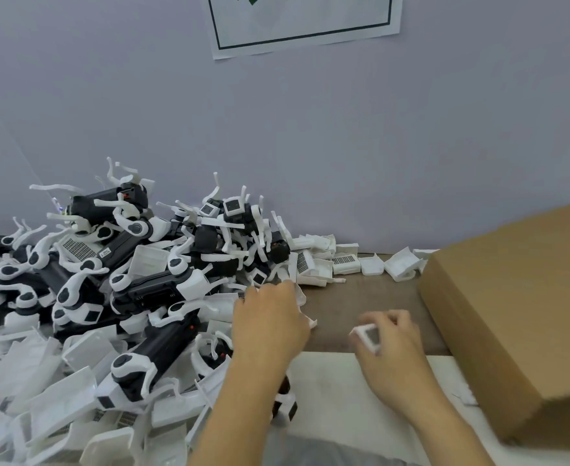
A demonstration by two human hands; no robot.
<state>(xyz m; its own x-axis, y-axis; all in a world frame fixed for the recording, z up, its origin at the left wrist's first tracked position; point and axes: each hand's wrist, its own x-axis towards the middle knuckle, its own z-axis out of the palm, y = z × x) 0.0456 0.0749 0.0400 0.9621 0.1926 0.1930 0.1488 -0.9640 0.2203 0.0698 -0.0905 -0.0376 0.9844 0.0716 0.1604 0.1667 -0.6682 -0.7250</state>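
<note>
Pinching a small white square-framed part [368,336] between thumb and curled fingers, the right hand [391,344] hovers over the brown tabletop [361,297], near a cardboard box [512,314]. The left hand [270,321] lies knuckles-up on a white plastic shell [303,299] at the edge of the heap of black-and-white parts [108,297]; whether it grips the shell cannot be told.
</note>
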